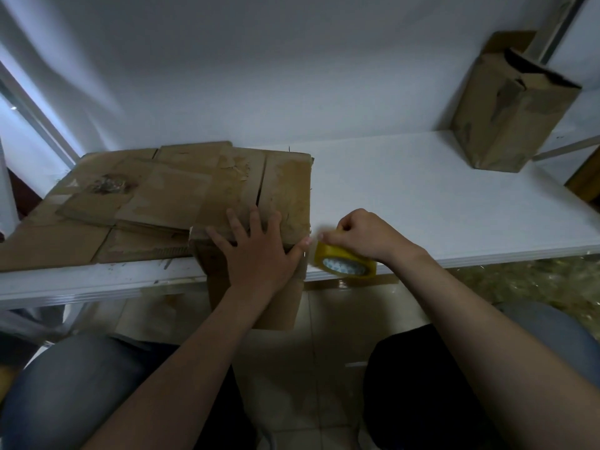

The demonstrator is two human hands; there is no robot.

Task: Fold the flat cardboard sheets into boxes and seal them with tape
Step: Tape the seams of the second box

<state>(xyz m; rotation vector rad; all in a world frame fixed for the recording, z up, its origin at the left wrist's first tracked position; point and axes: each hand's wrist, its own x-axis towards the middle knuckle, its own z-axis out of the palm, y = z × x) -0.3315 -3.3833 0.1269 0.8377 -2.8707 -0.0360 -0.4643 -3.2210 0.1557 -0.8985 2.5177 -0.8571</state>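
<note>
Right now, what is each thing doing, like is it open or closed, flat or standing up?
Box: folded up, top flaps closed, seam showing, at the near edge of the table.
Left grip: flat, fingers spread, pressing on the box top.
Right grip: curled round the tape roll.
Tape roll: held beside the box's right edge.
Flat sheets: unfolded, lying stacked on the table.
Far box: standing upright, top looks open.
</note>
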